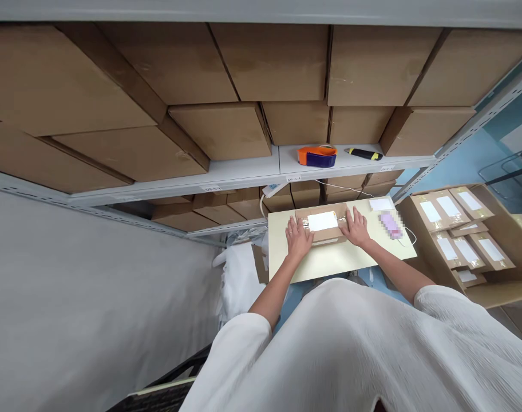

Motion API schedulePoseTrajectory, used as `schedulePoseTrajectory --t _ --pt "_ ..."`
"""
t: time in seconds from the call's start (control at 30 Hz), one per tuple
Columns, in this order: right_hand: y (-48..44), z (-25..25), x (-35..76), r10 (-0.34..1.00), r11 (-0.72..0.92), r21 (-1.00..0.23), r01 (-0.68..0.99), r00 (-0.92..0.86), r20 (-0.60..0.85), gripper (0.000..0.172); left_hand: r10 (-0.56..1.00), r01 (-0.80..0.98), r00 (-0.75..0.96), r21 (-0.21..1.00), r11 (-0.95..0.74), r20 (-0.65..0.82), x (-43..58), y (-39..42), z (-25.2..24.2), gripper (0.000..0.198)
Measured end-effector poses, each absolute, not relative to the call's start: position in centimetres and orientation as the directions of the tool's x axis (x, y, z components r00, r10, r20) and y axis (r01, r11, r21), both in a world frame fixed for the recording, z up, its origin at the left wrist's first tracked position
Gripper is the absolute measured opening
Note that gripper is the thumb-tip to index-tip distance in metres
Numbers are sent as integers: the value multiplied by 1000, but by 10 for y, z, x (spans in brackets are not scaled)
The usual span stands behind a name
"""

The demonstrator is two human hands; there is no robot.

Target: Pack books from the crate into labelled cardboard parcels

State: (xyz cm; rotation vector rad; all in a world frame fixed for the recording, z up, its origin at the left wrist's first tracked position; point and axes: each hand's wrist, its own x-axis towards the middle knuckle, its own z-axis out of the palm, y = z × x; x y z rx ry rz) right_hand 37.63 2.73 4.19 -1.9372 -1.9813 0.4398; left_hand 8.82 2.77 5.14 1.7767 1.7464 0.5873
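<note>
A taped cardboard box [327, 235] lies on a pale yellow tabletop [351, 260], with a blank-looking white label [323, 221] on its top. My left hand [299, 237] rests on the box's left end, fingers stretched out and lying flat. At the opposite end, my right hand [356, 226] touches the box with its fingers apart. Clear tape shows beside the label near both hands. To the right of my right hand are a white pad [382, 203] and a blurred-out lilac object [391, 225] with a white cable.
A metal shelf [244, 168] full of cardboard boxes stands behind the table, carrying an orange and blue tape dispenser [317, 156] and a black and yellow utility knife [364, 154]. At right, a big open carton [495, 293] holds several labelled boxes. White bags [241, 277] sit at left.
</note>
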Motion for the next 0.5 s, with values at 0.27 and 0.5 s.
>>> schedulePoseTrajectory --t 0.27,0.5 --pt "7 46 370 997 -72 -630 774 63 -37 95 992 686 -25 720 107 -123 111 18 64 90" --pt "-34 61 404 973 -119 -625 772 217 83 87 994 752 100 658 -47 -44 156 17 100 85"
